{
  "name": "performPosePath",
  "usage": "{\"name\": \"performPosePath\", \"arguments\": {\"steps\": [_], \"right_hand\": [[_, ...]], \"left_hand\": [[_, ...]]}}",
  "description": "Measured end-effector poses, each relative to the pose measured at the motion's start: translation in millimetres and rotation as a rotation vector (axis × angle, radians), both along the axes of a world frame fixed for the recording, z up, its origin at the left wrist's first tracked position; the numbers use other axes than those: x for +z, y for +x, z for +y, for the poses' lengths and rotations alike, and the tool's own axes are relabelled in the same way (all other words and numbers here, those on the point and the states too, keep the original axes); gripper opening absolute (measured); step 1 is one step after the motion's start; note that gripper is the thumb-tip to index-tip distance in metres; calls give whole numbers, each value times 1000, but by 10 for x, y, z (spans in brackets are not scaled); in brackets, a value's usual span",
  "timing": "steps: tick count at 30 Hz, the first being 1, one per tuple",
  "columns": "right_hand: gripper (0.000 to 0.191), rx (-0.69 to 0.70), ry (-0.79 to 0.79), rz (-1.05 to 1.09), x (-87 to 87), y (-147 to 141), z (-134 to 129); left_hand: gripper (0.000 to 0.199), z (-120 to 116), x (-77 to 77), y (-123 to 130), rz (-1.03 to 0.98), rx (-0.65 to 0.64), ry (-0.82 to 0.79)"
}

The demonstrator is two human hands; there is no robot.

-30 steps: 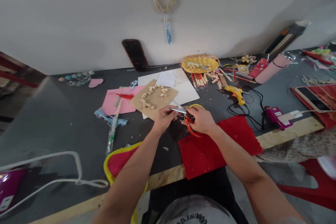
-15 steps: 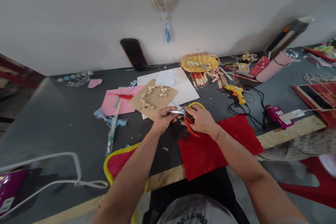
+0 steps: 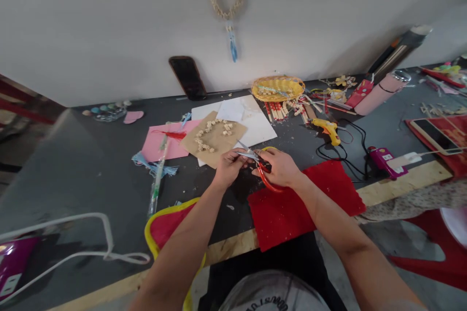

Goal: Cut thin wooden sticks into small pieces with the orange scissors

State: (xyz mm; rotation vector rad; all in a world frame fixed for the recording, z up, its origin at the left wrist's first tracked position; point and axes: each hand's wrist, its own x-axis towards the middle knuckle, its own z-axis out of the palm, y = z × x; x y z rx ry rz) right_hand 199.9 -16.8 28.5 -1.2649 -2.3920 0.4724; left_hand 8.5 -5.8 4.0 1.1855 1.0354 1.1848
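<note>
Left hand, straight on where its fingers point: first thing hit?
Likely the scissors, close ahead of the left hand; the right hand holding them comes next. Depth is unclear, so left fingertips may be touching the scissors.

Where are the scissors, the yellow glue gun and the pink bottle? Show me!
Scissors point(image 3: 266, 182): head view, on the red-orange handle.
Yellow glue gun point(image 3: 328, 129): head view, on the middle of its body.
Pink bottle point(image 3: 378, 96): head view, on its side, below the shiny lid.
</note>
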Motion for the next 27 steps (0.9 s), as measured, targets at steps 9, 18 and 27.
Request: {"name": "performPosePath", "arguments": {"steps": [9,18,27], "right_hand": [[71,-164,65,-79,-132,195,194],[86,-536,-24,-227,-212,418,333],[62,-643,-11,-345,-74,446,243]], "left_hand": [[33,55,-10,-57,-131,118,-77],[32,35,-6,-15,-20,70,-61],[14,27,-67,-15,426,74,281]]}}
